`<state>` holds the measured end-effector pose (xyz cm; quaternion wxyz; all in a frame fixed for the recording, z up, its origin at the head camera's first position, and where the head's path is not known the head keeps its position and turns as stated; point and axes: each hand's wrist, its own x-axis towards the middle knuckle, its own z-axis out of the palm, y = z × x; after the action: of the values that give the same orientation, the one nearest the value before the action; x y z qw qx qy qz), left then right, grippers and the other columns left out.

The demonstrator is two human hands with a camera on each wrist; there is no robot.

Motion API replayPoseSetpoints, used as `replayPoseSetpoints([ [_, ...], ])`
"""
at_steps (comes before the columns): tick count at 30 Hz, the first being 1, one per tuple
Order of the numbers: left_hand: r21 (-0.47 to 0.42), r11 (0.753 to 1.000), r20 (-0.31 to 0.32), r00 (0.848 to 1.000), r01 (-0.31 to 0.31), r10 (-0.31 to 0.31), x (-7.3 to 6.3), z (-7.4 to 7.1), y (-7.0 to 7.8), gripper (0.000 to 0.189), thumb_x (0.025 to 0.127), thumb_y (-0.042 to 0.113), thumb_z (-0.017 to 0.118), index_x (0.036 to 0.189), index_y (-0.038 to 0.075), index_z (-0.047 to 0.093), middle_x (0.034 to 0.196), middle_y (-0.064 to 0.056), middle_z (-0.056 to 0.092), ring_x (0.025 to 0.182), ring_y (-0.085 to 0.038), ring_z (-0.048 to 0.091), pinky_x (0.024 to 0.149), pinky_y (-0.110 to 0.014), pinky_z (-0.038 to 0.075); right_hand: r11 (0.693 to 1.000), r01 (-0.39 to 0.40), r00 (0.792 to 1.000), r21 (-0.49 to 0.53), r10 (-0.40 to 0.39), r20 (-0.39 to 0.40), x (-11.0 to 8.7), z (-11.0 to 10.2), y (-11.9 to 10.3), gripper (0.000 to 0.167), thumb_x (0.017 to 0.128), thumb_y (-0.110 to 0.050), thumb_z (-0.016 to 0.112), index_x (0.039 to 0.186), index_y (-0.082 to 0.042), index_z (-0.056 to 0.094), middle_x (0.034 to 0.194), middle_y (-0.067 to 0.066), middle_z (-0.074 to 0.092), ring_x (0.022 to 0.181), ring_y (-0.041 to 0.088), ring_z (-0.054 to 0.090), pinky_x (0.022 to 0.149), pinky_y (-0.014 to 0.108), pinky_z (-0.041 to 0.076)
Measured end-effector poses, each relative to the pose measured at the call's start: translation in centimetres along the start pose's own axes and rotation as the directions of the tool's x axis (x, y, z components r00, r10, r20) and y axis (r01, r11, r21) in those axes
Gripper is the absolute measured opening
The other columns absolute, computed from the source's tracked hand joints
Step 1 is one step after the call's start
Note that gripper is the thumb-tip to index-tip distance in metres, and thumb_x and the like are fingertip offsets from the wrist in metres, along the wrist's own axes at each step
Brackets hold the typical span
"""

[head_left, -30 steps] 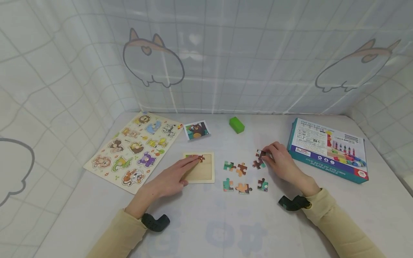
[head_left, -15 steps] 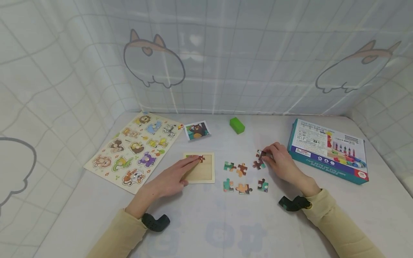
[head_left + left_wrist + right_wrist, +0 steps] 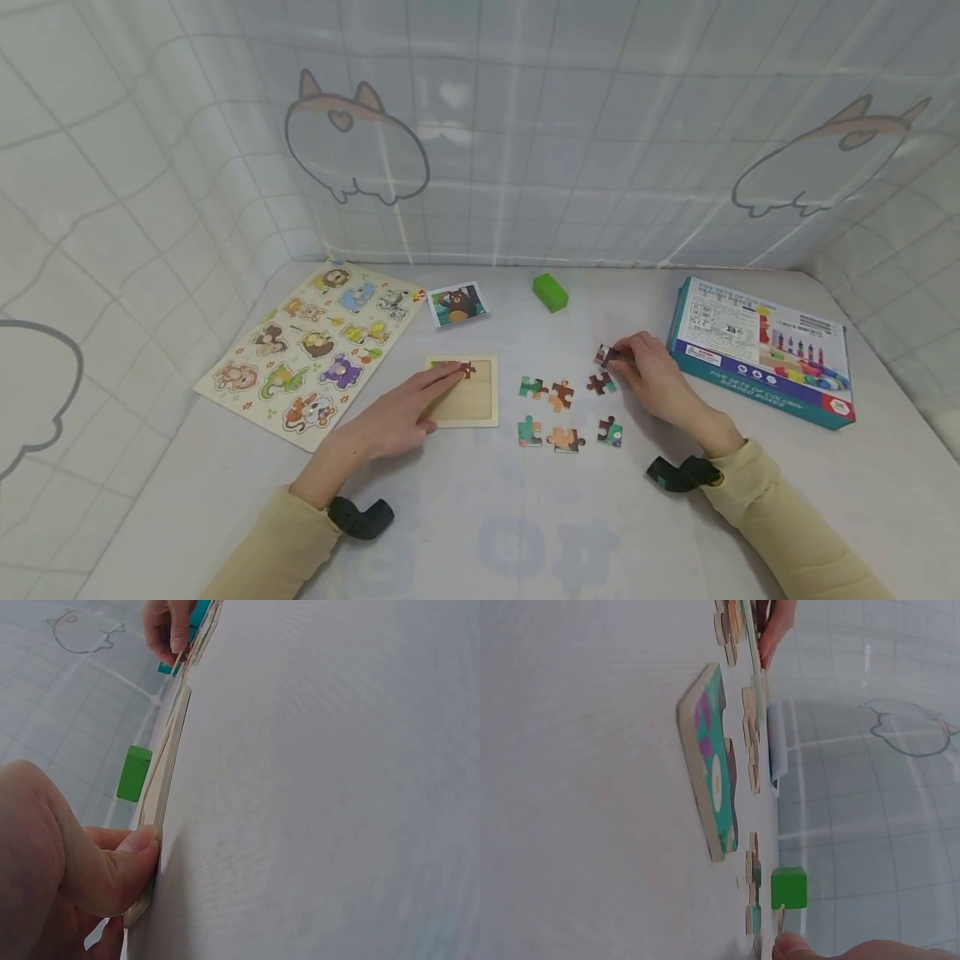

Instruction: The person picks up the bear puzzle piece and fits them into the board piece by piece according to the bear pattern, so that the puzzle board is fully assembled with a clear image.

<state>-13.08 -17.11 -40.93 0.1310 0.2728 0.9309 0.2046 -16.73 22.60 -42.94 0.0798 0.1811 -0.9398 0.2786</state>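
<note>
My left hand (image 3: 393, 412) lies over the left side of a square wooden puzzle tray (image 3: 494, 400), fingers on its top left part. In the left wrist view the thumb (image 3: 135, 851) presses against the tray's near edge. A brown puzzle piece (image 3: 468, 369) sits in the tray by the fingertips. My right hand (image 3: 660, 379) pinches another puzzle piece (image 3: 603, 356) between thumb and fingers, tilted up from the table. Just below it lies a brown and green piece (image 3: 601, 383). Nearer me is a green corner piece (image 3: 611, 432), large in the right wrist view.
Several loose pieces lie between the hands, among them an orange-brown one (image 3: 566, 440). Behind are a bear picture card (image 3: 457, 303) and a green block (image 3: 551, 292). An animal peg board (image 3: 292, 367) lies left, a toy box (image 3: 761, 350) right. A grid-patterned curtain (image 3: 525, 150) stands behind.
My right hand has tilted the pinched puzzle piece up and drawn it slightly away from the piece below it. My left hand has stayed on the puzzle tray.
</note>
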Motion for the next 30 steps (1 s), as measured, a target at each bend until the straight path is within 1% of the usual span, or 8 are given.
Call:
replayPoseSetpoints([
  [6,-0.006,1.000,0.005,1.000,0.010,-0.010,0.0,0.1,-0.1,0.075,0.094,0.007,0.061,0.159,0.017,0.027,0.168,0.003,0.018,0.154,-0.026,0.019,0.122,-0.048,0.029,1.000,-0.002,1.000,0.011,0.002,0.001,0.0,0.0,-0.1,0.023,0.097,-0.006,0.064,0.114,0.009,0.059,0.105,0.020,0.058,0.095,0.032,0.052,0.081,0.045,0.048],
  [12,-0.005,1.000,-0.001,1.000,0.002,-0.002,0.0,0.1,-0.2,0.075,0.093,0.007,0.061,0.159,0.017,0.027,0.167,0.003,0.019,0.153,-0.025,0.020,0.121,-0.048,0.030,1.000,0.013,1.000,0.014,-0.013,0.016,0.1,-0.2,-0.3,0.023,0.098,-0.006,0.063,0.116,0.009,0.059,0.106,0.020,0.060,0.096,0.031,0.054,0.082,0.046,0.050],
  [16,-0.004,1.000,0.003,1.000,-0.004,0.004,0.0,0.2,-0.3,0.075,0.093,0.007,0.061,0.159,0.015,0.027,0.168,0.002,0.018,0.154,-0.026,0.019,0.122,-0.047,0.028,0.999,0.037,0.999,0.010,-0.037,-0.015,0.2,-0.7,-0.6,0.024,0.098,-0.004,0.062,0.117,0.009,0.059,0.106,0.020,0.061,0.096,0.031,0.056,0.082,0.047,0.051],
  [19,-0.006,1.000,0.004,1.000,-0.003,0.003,0.0,0.2,-0.2,0.074,0.094,0.007,0.060,0.159,0.015,0.027,0.168,0.002,0.018,0.154,-0.026,0.019,0.122,-0.047,0.027,0.998,0.060,0.997,0.013,-0.060,-0.044,0.2,-1.0,-1.0,0.023,0.097,-0.003,0.062,0.117,0.008,0.059,0.105,0.019,0.062,0.097,0.031,0.057,0.080,0.047,0.052],
  [21,-0.008,1.000,0.003,1.000,0.000,0.000,0.0,0.2,-0.2,0.074,0.094,0.007,0.060,0.159,0.015,0.027,0.168,0.002,0.018,0.154,-0.026,0.019,0.122,-0.047,0.027,0.997,0.075,0.996,0.022,-0.073,-0.050,0.2,-1.2,-1.5,0.023,0.098,-0.004,0.062,0.117,0.007,0.060,0.105,0.018,0.062,0.097,0.031,0.058,0.080,0.046,0.052],
  [25,-0.008,1.000,0.001,1.000,0.004,-0.004,0.0,0.3,-0.2,0.073,0.094,0.007,0.060,0.159,0.015,0.027,0.168,0.002,0.018,0.154,-0.026,0.019,0.122,-0.047,0.027,0.994,0.096,0.995,0.042,-0.095,-0.030,0.2,-1.2,-2.6,0.024,0.097,-0.004,0.063,0.119,0.006,0.060,0.106,0.016,0.062,0.098,0.029,0.058,0.079,0.043,0.052],
  [30,-0.002,1.000,-0.007,1.000,-0.003,0.003,0.0,0.2,-0.2,0.074,0.093,0.007,0.061,0.159,0.015,0.028,0.167,0.001,0.019,0.153,-0.027,0.020,0.122,-0.048,0.029,0.991,0.127,0.992,0.036,-0.127,-0.003,0.1,-0.9,-3.7,0.026,0.095,-0.003,0.065,0.120,0.006,0.062,0.106,0.014,0.062,0.094,0.024,0.056,0.077,0.039,0.054],
])
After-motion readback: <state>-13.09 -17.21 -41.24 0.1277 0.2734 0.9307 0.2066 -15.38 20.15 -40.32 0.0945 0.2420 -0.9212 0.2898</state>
